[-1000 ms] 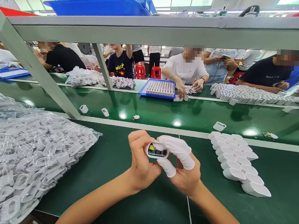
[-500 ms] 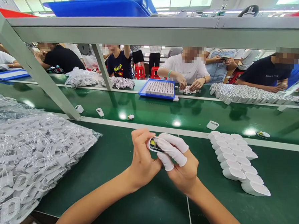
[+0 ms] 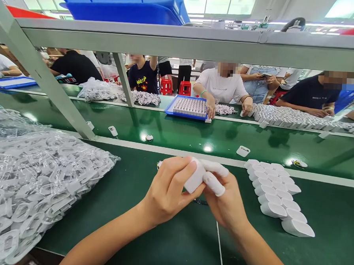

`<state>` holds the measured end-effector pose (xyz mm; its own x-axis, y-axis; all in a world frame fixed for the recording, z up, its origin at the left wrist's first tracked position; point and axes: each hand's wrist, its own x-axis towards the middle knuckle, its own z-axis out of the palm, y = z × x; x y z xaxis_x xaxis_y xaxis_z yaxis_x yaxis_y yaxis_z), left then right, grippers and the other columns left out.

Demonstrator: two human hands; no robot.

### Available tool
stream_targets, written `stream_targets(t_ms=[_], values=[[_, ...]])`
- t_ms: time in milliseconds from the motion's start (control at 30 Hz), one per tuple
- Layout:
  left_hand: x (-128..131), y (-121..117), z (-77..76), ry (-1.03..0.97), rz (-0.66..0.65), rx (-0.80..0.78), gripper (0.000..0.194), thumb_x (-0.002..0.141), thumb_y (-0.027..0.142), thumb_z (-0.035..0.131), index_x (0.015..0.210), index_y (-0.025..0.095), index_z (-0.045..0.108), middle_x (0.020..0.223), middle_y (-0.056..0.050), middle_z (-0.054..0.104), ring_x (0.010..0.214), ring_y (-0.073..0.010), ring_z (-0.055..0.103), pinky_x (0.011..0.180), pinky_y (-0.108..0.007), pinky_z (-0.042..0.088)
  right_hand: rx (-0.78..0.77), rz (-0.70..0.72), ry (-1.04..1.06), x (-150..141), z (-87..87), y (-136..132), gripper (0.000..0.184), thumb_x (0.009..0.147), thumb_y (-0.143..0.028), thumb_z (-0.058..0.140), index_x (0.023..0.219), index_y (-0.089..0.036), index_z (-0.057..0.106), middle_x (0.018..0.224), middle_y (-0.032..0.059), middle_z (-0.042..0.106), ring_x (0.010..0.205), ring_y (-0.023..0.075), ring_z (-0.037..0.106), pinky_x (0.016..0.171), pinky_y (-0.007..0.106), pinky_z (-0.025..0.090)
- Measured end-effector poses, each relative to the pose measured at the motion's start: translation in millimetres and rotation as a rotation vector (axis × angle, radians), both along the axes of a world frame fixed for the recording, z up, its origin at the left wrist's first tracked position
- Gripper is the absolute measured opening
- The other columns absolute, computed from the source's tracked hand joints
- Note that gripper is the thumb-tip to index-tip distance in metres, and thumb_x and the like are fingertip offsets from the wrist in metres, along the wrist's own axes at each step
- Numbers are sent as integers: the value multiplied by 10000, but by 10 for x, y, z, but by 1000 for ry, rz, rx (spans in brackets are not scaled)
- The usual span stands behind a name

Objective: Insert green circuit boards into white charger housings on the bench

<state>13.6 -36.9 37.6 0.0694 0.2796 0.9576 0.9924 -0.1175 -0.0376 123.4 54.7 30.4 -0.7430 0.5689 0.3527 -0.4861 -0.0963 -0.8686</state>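
Note:
Both hands meet over the green bench, pinching one small white plastic charger shell (image 3: 194, 179). My left hand (image 3: 168, 189) grips it from the left, thumb and fingers closed round it. My right hand (image 3: 225, 198) wears white finger cots on its fingertips and presses on the shell from the right. The shell's solid white side faces me; its inside is hidden. A cluster of several white shells (image 3: 276, 195) lies on the bench to the right of my hands.
A clear plastic bag of white parts (image 3: 34, 184) fills the left of the bench. Beyond runs a green conveyor belt (image 3: 177, 130) carrying scattered shells. A grey shelf frame (image 3: 181, 41) crosses above. Several people work at the far side, near a blue tray (image 3: 188, 106).
The shell has been turned: its open end with the circuit board faced me before, and now a plain white side does. Parts on the conveyor have drifted left.

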Motion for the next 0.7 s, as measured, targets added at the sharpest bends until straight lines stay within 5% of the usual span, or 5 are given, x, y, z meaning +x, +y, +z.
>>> stream_targets(t_ms=[167, 333, 500, 633, 700], values=[[-93, 36, 48, -103, -44, -133, 465, 824, 306, 723, 1193, 114, 515, 1004, -114, 650, 949, -219, 621, 819, -353, 565, -417, 195, 10, -135, -72, -35, 154, 805, -300, 707, 919, -203, 671, 873, 7, 714, 716, 125, 675, 636, 202, 579], [-73, -61, 133, -159, -141, -192, 397, 796, 285, 747, 1106, 141, 546, 1015, -89, 642, 944, -195, 621, 819, -304, 541, -495, 263, -21, -86, -55, -179, 174, 803, -297, 685, 938, -226, 602, 891, 0, 706, 782, 166, 690, 659, 269, 596], [-171, -79, 136, -80, -120, -216, 437, 805, 273, 727, 1167, 132, 527, 1055, -109, 640, 993, -228, 605, 875, -349, 511, -195, 57, -251, -132, -48, -19, 397, 758, -523, 617, 1027, -235, 568, 1005, 48, 689, 873, 203, 680, 698, 317, 581], [-807, 57, -68, -284, 80, -791, 569, 823, 391, 694, 1318, 244, 455, 1250, -63, 601, 1185, -249, 546, 999, -388, 464, 148, -290, -519, -418, -275, 661, 572, 686, -580, 592, 1102, -190, 555, 1039, 82, 663, 918, 234, 664, 764, 378, 569], [-1277, 129, -238, -399, 254, -878, 432, 877, 368, 618, 1267, 215, 514, 1268, -85, 589, 1195, -263, 542, 1006, -406, 462, 232, -425, -621, -606, -429, 1034, 484, 759, -504, 617, 1095, -159, 559, 1009, 80, 646, 898, 220, 651, 815, 403, 547]])
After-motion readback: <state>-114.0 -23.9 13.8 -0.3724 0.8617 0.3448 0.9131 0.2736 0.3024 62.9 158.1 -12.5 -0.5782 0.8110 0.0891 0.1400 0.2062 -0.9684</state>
